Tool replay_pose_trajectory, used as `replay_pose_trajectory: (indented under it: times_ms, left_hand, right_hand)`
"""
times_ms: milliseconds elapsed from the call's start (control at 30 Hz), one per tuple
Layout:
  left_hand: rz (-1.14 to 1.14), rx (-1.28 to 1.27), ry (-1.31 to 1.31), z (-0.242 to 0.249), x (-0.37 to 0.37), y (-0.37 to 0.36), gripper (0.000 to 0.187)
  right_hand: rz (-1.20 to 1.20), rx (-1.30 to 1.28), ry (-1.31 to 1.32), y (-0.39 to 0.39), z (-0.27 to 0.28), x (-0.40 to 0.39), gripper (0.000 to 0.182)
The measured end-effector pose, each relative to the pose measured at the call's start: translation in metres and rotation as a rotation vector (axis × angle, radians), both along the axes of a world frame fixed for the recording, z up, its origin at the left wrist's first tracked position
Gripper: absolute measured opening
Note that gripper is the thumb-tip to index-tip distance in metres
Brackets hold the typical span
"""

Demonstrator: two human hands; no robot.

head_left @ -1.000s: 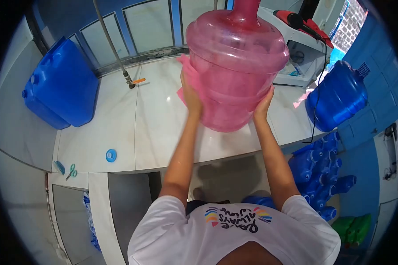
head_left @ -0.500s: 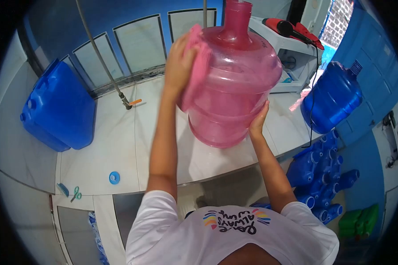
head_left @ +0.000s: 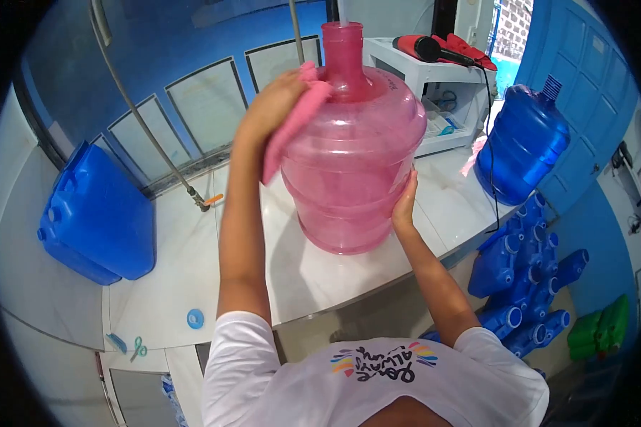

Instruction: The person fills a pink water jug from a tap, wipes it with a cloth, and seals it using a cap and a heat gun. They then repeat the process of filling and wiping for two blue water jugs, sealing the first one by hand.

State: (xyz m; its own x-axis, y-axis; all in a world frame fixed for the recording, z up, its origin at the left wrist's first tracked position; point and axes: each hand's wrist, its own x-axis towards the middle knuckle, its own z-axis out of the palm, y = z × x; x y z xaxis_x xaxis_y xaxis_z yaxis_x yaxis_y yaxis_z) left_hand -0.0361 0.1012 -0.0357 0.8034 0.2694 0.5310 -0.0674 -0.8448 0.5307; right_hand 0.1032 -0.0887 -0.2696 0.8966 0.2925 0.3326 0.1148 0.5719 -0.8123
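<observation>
A large translucent pink water jug [head_left: 349,149] stands upright on the white tiled counter [head_left: 292,285]. My left hand [head_left: 276,101] is closed on a pink cloth [head_left: 295,128], which lies against the jug's upper left shoulder and hangs down past the wrist. At the jug's lower right side, my right hand [head_left: 406,201] rests with its palm against the wall; its fingers are partly hidden behind the jug, and those that show are stretched out.
Blue containers [head_left: 100,213] stand at left, near a pipe valve [head_left: 205,203], blue cap [head_left: 195,318] and scissors [head_left: 139,349]. At right are a blue jug [head_left: 523,146], a hair dryer [head_left: 427,48] on a white shelf [head_left: 449,71], and several blue containers [head_left: 495,263] below.
The view has shifted, so the jug appears lower and further left. My left hand has moved from the jug's side over toward its top shoulder, with the cloth. My right hand stays at the lower right.
</observation>
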Motion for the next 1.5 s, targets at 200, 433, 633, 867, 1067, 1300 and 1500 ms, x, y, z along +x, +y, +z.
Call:
replay_pose_trajectory:
  times_ms: [200, 433, 633, 867, 1067, 1300, 1500]
  left_hand:
    - [-0.501, -0.821, 0.245, -0.001, 0.052, 0.056, 0.043]
    - [-0.379, -1.057, -0.250, -0.134, 0.043, 0.051, 0.049]
    - [0.299, -0.803, -0.559, -0.293, -0.013, -0.068, 0.058]
    - [0.465, -0.045, -0.584, -0.246, -0.022, -0.104, 0.073]
    - [0.136, -0.078, -0.435, -0.154, -0.029, -0.030, 0.053]
    - [0.721, 0.167, -0.549, -0.247, 0.005, -0.170, 0.077]
    - [0.679, 0.188, -0.454, -0.225, -0.007, -0.144, 0.085]
  right_hand:
    - [-0.020, 0.026, 0.000, 0.002, 0.013, -0.008, 0.063]
    - [-0.027, 0.091, 0.094, 0.005, 0.000, -0.003, 0.060]
    - [-0.050, 0.114, 0.132, 0.007, -0.018, 0.007, 0.059]
    - [0.056, 0.046, 0.124, -0.001, 0.012, -0.015, 0.061]
    - [0.025, 0.070, 0.023, 0.003, -0.008, 0.003, 0.063]
    - [0.169, 0.039, 0.086, -0.001, -0.019, 0.013, 0.064]
    - [0.273, -0.133, -0.063, -0.039, 0.001, 0.023, 0.054]
